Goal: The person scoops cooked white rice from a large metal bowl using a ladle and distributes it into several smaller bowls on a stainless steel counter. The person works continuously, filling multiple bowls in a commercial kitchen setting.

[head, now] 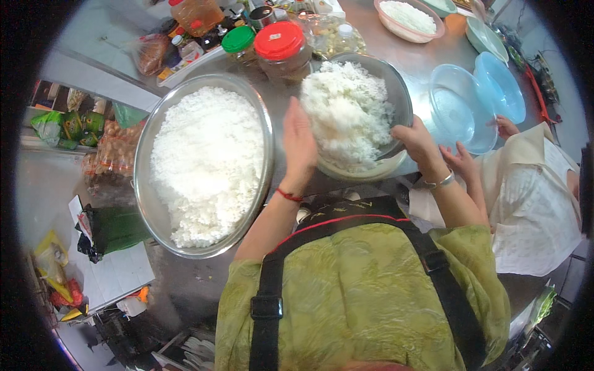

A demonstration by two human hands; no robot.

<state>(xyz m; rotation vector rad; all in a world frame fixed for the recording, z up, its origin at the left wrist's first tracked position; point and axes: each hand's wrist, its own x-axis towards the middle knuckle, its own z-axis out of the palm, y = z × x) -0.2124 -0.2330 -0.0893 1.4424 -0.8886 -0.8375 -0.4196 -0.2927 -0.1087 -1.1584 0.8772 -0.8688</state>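
White cooked rice is heaped in a round metal basin before me, blurred and piled toward its left side. My right hand grips the basin's right rim, thumb over the edge. At the left side, my left hand is held flat and upright, palm facing the rice; its contact with the basin is unclear. Under the near edge shows a pale rim, perhaps of another bowl. To the left stands a large oval metal tub with a broad mound of white rice.
Beyond the basin are a red-lidded jar, a green-lidded jar and several bottles. A co-worker's hands are at a translucent blue basin on the right. Another blue basin and a pink bowl of rice stand farther back.
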